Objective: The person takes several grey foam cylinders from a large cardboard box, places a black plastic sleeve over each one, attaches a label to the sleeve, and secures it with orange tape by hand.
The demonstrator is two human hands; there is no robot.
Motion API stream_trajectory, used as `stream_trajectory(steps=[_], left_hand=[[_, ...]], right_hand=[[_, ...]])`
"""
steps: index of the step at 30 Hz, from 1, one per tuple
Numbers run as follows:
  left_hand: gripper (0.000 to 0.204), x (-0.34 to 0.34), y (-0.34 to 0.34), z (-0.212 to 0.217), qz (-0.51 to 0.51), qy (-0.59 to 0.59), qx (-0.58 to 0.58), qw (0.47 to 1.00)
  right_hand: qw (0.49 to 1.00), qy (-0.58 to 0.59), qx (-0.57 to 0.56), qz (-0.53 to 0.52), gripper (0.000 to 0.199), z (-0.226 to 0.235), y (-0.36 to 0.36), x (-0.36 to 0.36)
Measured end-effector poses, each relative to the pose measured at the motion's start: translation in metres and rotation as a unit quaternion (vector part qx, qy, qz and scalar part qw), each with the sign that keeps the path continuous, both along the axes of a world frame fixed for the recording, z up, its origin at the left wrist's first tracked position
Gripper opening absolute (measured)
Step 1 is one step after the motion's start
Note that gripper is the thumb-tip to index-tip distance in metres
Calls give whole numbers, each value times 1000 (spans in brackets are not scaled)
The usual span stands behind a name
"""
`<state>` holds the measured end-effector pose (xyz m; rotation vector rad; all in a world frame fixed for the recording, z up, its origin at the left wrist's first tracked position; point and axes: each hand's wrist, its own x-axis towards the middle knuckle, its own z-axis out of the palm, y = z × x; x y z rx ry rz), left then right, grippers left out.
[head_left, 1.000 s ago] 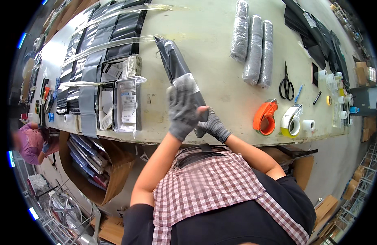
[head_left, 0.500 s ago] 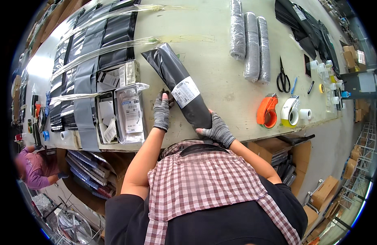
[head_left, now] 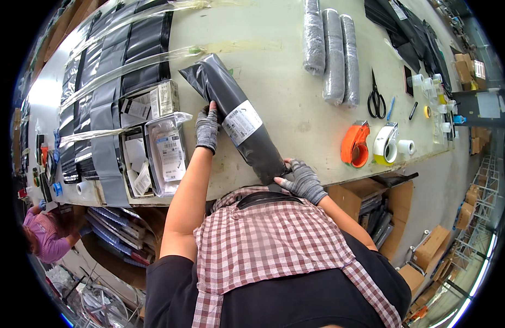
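Note:
A long black plastic mailing bag [head_left: 251,152], rolled round something bulky, lies slanted in front of me with a white label [head_left: 241,123] facing up. At its left edge, my left hand [head_left: 207,130] in a grey fingerless glove holds the upper part; one bare fingertip shows on the bag and the other fingers are mostly hidden. My right hand [head_left: 303,181], gloved alike, grips the near end, its thumb against the plastic. Left of the bag stand an open box [head_left: 168,156] of bagged labels and another with paper slips [head_left: 136,158].
Stacked black bags [head_left: 146,44] under clear tape strips lie at left. Grey wrapped rolls [head_left: 333,60], black scissors [head_left: 376,101], an orange tape dispenser [head_left: 354,145] and a white one [head_left: 385,145] lie at right. A person [head_left: 47,235] works at far left; cartons [head_left: 397,210] stand below the table.
My left hand has moved up along the bag's left edge and now touches it. The right hand stays at the near end, its grip slightly shifted.

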<state>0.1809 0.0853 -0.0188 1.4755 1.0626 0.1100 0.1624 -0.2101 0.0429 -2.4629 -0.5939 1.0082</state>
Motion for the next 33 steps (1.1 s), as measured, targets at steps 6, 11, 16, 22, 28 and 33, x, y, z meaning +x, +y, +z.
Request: stream_trajectory(steps=[6,11,16,22,28,33], left_hand=[[55,17,11,-21,-76,-90,40,992],[31,47,-16,36,-81,-177,-46,980],[35,64,-1,53,-112,-175,235,950],[32,92,84,94,-122,-163,293,934],[59,113,199,258,68,-499,218,836],[26,15,183,224,-23,-405,256,878]], right_hand=[[891,335,213,-218,59,-11,-16,4],[866,378,162,-284,61,-19,-23,19],[816,435,196,-327,51,-9,9,40],[814,414,265,-309,33,6,87,80],[648,335,680,-76,57,151,274,190],[800,-172,560,131,30,126,274,246]])
